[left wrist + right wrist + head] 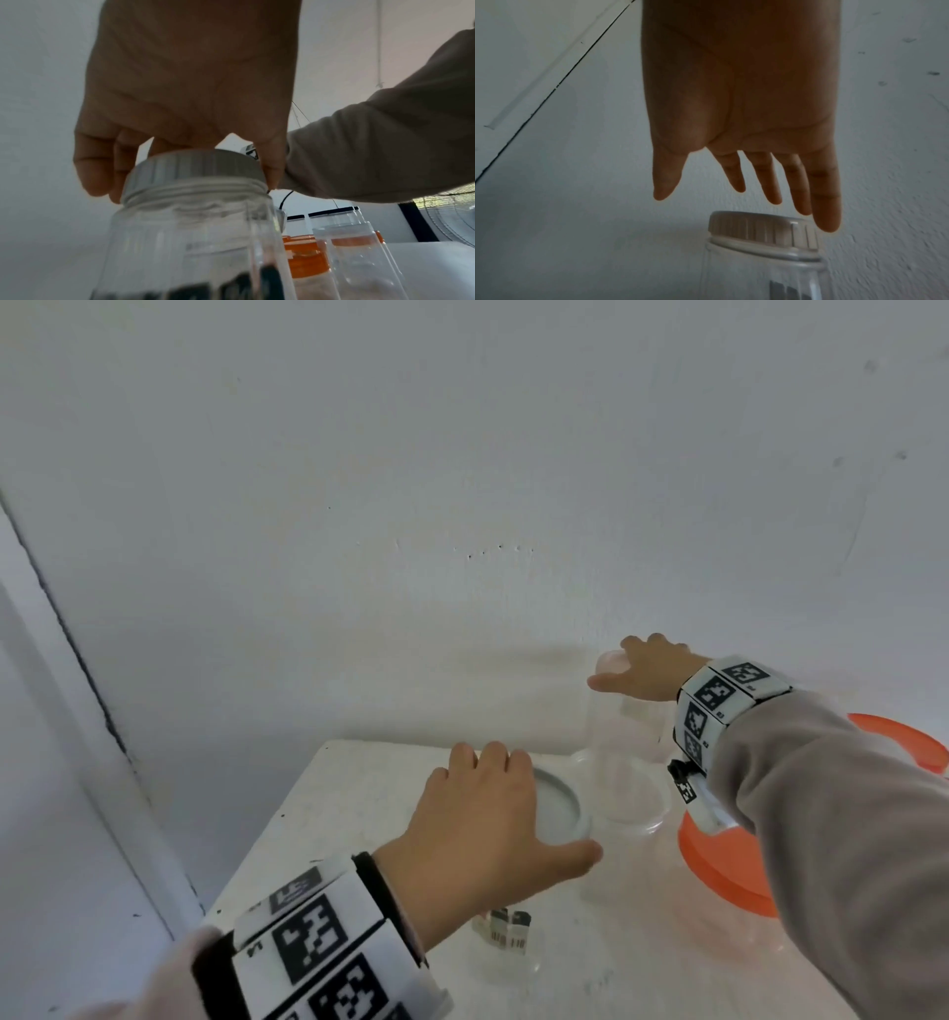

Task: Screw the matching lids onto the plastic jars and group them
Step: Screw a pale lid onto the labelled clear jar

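Near table edge [287, 814], left hand [488, 834] grips lid [557, 806].

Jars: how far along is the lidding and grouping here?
Done: orange lid sits on a jar. In hand: left hand grips a grey lid on its jar, threads showing. Right hand hovers open over a lidded jar. Left: an open jar; final grouping.

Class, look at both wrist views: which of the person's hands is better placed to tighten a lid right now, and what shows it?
Left. The left hand already grips the grey lid sitting on its clear jar. The right hand hangs with straight fingers above the pale lid, holding nothing.
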The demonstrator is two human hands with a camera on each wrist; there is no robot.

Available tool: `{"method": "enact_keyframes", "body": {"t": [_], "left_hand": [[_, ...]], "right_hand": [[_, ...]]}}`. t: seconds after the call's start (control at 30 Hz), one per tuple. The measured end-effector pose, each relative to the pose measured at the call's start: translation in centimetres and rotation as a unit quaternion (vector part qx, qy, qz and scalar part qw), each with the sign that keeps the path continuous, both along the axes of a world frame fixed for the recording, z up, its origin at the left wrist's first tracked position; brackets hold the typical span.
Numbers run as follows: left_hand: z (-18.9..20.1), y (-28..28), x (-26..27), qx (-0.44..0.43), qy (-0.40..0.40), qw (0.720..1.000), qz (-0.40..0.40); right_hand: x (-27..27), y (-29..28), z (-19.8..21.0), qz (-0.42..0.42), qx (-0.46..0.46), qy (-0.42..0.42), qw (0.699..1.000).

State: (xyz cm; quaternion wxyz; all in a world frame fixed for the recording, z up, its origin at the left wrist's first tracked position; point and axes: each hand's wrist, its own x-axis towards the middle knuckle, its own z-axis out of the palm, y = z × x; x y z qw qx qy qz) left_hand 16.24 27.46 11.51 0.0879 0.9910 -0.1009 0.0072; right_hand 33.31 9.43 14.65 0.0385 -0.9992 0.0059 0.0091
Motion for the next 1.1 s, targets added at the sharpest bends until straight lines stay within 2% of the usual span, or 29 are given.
{"method": "enact_keyframes", "body": {"t": [0.27,0.4,0.63,0.73,0.97,1.1], "left_hand": [[2.2,1.2,0.5,-0.013,0.144,0.989,-0.015],[2.3,1.5,0.8,-0.032,0.147,0.988,-0.025],[2.7,4.6,2.4,0.008,0.168,0.985,-0.045],[2.4,6.1,3.2,-0.022,0.180,0.983,-0.039],[1.9,9.6,5.5,-0.141,0.205,0.969,-0.015],[2.8,11.9,8.4,-0.140,0.179,0.974,-0.001]], "right_hand": [[1.9,-0.3,-0.4,-0.018,-0.013,0.025,0.999],[2.6,-0.7,-0.9,-0.020,-0.013,0.048,0.999],[2.6,-1.5,-0.9,-0.032,0.004,0.074,0.997],[2.9,-1.2,-1.0,-0.035,0.023,0.048,0.998],[3.1,0.6,-0.5,-0.033,0.007,0.045,0.998],[3.3,2.6,0.5,0.006,0.011,0.072,0.997]]}}
